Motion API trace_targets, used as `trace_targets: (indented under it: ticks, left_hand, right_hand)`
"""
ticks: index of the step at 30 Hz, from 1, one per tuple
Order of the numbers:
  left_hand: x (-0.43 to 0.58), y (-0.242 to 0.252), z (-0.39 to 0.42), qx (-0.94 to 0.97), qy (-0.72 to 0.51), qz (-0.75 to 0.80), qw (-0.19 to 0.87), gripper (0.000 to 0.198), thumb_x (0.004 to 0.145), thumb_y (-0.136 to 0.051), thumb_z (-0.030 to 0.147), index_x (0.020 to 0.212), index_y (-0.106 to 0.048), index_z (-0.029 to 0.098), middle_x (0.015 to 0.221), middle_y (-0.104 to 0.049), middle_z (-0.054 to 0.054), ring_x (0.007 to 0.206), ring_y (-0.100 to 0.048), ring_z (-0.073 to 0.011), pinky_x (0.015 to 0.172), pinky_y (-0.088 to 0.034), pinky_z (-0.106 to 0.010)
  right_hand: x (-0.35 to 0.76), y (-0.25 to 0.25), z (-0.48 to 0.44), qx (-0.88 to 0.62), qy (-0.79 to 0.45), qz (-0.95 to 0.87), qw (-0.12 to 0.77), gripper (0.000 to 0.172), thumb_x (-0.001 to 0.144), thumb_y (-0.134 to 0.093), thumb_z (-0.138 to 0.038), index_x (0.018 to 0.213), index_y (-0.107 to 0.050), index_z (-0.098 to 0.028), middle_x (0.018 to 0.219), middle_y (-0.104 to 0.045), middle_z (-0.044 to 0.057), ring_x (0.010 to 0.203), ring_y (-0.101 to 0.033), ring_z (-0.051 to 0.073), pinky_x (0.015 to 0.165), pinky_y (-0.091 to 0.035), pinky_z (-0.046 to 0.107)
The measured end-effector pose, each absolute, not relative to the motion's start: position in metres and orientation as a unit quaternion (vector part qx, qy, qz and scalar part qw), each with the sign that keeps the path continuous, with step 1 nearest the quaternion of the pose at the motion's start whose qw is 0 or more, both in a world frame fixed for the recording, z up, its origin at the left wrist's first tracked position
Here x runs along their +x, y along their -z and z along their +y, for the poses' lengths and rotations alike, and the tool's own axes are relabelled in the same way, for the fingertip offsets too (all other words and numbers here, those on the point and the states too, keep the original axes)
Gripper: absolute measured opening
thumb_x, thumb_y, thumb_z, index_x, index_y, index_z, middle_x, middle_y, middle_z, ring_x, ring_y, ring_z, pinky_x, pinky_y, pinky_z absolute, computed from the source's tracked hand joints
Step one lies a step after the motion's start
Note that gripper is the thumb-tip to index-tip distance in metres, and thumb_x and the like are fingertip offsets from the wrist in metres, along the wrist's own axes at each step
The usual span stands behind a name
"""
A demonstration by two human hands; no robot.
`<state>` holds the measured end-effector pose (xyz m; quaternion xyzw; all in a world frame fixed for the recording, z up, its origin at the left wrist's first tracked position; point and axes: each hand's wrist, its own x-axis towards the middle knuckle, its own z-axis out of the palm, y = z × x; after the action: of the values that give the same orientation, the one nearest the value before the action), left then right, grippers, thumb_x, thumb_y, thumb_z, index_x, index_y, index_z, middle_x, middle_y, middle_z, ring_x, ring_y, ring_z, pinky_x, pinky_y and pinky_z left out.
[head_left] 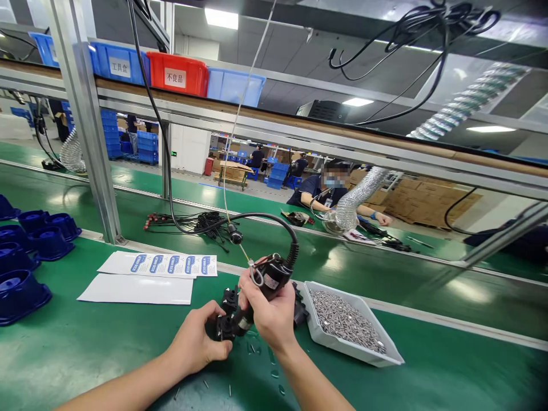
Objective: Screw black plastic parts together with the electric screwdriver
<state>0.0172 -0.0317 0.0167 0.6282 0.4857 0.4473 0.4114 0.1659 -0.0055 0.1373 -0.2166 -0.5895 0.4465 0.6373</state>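
Note:
My right hand (274, 311) is wrapped round a black corded electric screwdriver (276, 277), which hangs from a wire and tilts down to the left. Its lower end meets a small black plastic part (225, 328); the bit itself I cannot make out. Thumb and fingers of my left hand (199, 337) grip that part from the left, at the green bench top. Just behind it sits another black plastic part (230, 299). More black parts (299, 305) show partly behind my right hand. Several loose screws (205, 384) lie near my left wrist.
A white tray (387, 359) of small metal screws stands to the right. Printed label sheets (141, 288) lie at the left, with dark blue cups (19, 294) beyond. Cables (205, 222) lie on the conveyor behind. Across it sits a co-worker (321, 191). A metal post (85, 125) rises at left.

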Motion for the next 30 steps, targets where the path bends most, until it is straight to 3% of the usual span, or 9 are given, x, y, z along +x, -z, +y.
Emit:
trace_targets:
  ticks: [9, 18, 26, 30]
  left_hand:
    - [0.019, -0.019, -0.033, 0.613, -0.46, 0.478, 0.429, 0.031, 0.062, -0.072, 0.024, 0.089, -0.058, 0.019, 0.079, -0.067, 0.001, 0.076, -0.053, -0.0192, 0.069, -0.039, -0.028]
    - [0.019, -0.015, -0.033, 0.611, -0.463, 0.482, 0.425, 0.031, 0.062, -0.074, 0.025, 0.089, -0.059, 0.019, 0.078, -0.068, 0.001, 0.076, -0.055, -0.0196, 0.07, -0.04, -0.029]
    - [0.019, -0.016, -0.031, 0.613, -0.459, 0.484, 0.423, 0.029, 0.062, -0.072, 0.023, 0.088, -0.058, 0.019, 0.079, -0.068, 0.001, 0.077, -0.055, -0.0196, 0.069, -0.039, -0.028]
    - [0.017, -0.018, -0.032, 0.625, -0.448, 0.484, 0.417, 0.031, 0.063, -0.074, 0.024, 0.09, -0.058, 0.02, 0.08, -0.066, 0.003, 0.078, -0.052, -0.019, 0.071, -0.038, -0.028]
  right_hand:
    - [0.155, -0.126, -0.008, -0.265, -0.417, -0.585, 0.643, 0.034, 0.089, -0.084, -0.041, 0.097, -0.057, -0.023, 0.077, -0.06, -0.002, 0.048, -0.048, 0.011, 0.044, -0.047, 0.024]
    - [0.155, -0.124, -0.009, -0.258, -0.41, -0.597, 0.639, 0.029, 0.095, -0.078, -0.04, 0.097, -0.055, -0.023, 0.07, -0.053, -0.005, 0.049, -0.04, 0.011, 0.043, -0.041, 0.024]
    - [0.157, -0.127, -0.009, -0.244, -0.413, -0.603, 0.637, 0.029, 0.097, -0.078, -0.04, 0.098, -0.054, -0.023, 0.072, -0.054, -0.005, 0.048, -0.041, 0.01, 0.043, -0.04, 0.022]
    - [0.164, -0.135, -0.003, -0.266, -0.401, -0.593, 0.646, 0.034, 0.093, -0.082, -0.043, 0.099, -0.055, -0.023, 0.073, -0.058, -0.004, 0.048, -0.048, 0.011, 0.044, -0.045, 0.023]
